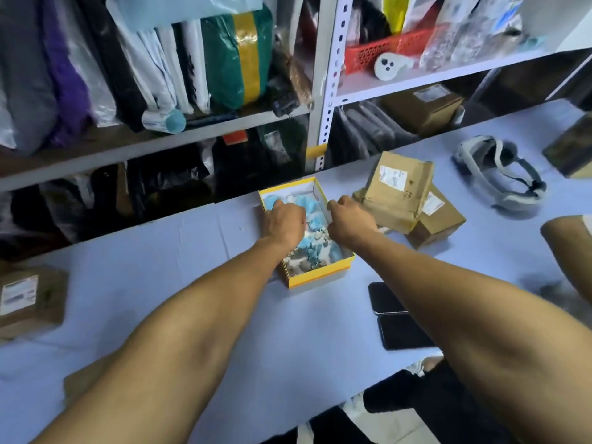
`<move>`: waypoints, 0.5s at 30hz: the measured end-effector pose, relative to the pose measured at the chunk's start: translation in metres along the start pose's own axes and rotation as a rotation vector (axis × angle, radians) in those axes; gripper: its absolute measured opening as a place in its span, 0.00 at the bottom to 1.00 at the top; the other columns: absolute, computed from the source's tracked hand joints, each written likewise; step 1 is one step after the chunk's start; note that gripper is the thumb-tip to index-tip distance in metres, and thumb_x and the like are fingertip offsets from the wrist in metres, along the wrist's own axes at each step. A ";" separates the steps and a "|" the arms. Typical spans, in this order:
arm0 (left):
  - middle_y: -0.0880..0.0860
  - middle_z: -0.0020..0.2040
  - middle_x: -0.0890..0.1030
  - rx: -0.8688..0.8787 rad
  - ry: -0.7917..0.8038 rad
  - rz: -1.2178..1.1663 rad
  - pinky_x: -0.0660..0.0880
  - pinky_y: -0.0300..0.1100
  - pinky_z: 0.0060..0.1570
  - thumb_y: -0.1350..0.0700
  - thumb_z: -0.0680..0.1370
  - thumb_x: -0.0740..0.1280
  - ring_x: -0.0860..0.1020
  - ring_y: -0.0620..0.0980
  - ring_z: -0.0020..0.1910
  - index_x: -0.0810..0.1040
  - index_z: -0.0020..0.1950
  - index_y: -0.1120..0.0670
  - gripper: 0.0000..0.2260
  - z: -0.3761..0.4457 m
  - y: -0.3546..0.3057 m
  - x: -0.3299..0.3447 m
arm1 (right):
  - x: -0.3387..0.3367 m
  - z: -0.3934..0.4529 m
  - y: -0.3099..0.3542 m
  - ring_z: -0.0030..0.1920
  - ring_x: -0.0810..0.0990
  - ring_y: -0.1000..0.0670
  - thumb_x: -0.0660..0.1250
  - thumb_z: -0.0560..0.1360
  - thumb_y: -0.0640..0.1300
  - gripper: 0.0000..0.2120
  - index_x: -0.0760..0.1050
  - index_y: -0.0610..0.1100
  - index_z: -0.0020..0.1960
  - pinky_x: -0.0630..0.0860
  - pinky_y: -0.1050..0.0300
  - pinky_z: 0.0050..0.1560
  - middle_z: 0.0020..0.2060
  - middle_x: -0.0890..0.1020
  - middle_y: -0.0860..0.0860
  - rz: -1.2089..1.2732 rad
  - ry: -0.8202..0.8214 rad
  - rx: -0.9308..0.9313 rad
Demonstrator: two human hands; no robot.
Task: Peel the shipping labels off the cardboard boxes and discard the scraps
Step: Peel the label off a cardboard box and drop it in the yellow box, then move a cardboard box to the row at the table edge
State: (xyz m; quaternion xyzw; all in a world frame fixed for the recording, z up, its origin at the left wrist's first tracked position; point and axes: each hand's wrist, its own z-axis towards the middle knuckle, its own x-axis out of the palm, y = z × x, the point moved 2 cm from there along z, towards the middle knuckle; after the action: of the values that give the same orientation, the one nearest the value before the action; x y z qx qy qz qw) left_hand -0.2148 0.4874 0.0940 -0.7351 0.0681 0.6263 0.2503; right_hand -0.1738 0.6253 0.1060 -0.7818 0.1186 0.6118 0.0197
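Reaching with both hands, left hand (283, 221) and right hand (347, 217), into yellow-rimmed tray (320, 277) on tabletop (160, 283), fingers curled among blue and grey scraps (312, 248); grip unclear. Lying just right: labelled cardboard boxes (397, 193), stacked.

cardboard boxes on the desk (160, 299): 3 with labels – one at the left edge (30, 301), two stacked right of centre, upper (397, 190) and lower (437, 219)
more cardboard boxes: 1 on the shelf (423, 105), 1 blurred at the desk's right edge (570, 152)
yellow trays (315, 278): 1, holding scraps
phones: 2, one (382, 298) beside the other (403, 333), near edge
headsets (499, 173): 1
hands: 2, left (283, 221), right (350, 217)
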 end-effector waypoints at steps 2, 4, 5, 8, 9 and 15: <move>0.57 0.51 0.83 -0.026 0.014 -0.001 0.73 0.47 0.46 0.62 0.77 0.61 0.74 0.60 0.60 0.84 0.51 0.54 0.12 0.006 0.003 0.004 | 0.003 0.008 0.001 0.58 0.73 0.37 0.60 0.75 0.39 0.18 0.69 0.41 0.64 0.76 0.45 0.52 0.59 0.71 0.40 0.000 0.011 -0.028; 0.57 0.51 0.82 -0.051 0.033 -0.004 0.73 0.46 0.45 0.61 0.78 0.61 0.75 0.59 0.59 0.84 0.51 0.55 0.12 0.011 0.005 0.008 | 0.006 0.015 0.002 0.58 0.73 0.38 0.60 0.75 0.39 0.17 0.69 0.41 0.64 0.75 0.44 0.51 0.59 0.71 0.40 -0.013 0.015 -0.073; 0.57 0.52 0.82 -0.060 0.059 0.000 0.73 0.47 0.47 0.59 0.79 0.61 0.75 0.59 0.60 0.83 0.53 0.55 0.11 0.013 0.005 0.008 | 0.007 0.017 0.002 0.59 0.73 0.38 0.60 0.75 0.39 0.17 0.69 0.41 0.64 0.75 0.44 0.52 0.59 0.72 0.41 -0.017 0.016 -0.087; 0.58 0.67 0.75 -0.051 0.165 0.068 0.69 0.51 0.63 0.47 0.80 0.61 0.68 0.59 0.69 0.74 0.68 0.55 0.19 0.013 0.006 0.009 | 0.009 0.022 0.002 0.59 0.72 0.38 0.60 0.75 0.39 0.18 0.69 0.41 0.64 0.74 0.44 0.54 0.59 0.73 0.41 -0.034 0.026 -0.111; 0.58 0.73 0.69 -0.048 0.201 0.107 0.64 0.52 0.68 0.43 0.79 0.61 0.63 0.59 0.73 0.68 0.73 0.54 0.25 0.009 0.006 0.009 | 0.009 0.023 0.002 0.60 0.72 0.38 0.60 0.75 0.40 0.18 0.69 0.40 0.64 0.74 0.44 0.55 0.60 0.72 0.40 -0.047 0.032 -0.127; 0.57 0.80 0.48 -0.124 0.175 0.152 0.49 0.55 0.75 0.37 0.73 0.65 0.47 0.61 0.78 0.51 0.79 0.51 0.41 -0.025 0.027 -0.003 | 0.005 0.022 0.026 0.63 0.71 0.38 0.61 0.75 0.41 0.19 0.68 0.39 0.65 0.72 0.45 0.58 0.62 0.72 0.41 -0.040 0.042 -0.222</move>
State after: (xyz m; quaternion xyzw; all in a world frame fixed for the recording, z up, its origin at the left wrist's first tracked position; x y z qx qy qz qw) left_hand -0.2050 0.4520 0.0917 -0.7937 0.1065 0.5801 0.1492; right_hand -0.1990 0.6031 0.0989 -0.7940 0.0350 0.6042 -0.0574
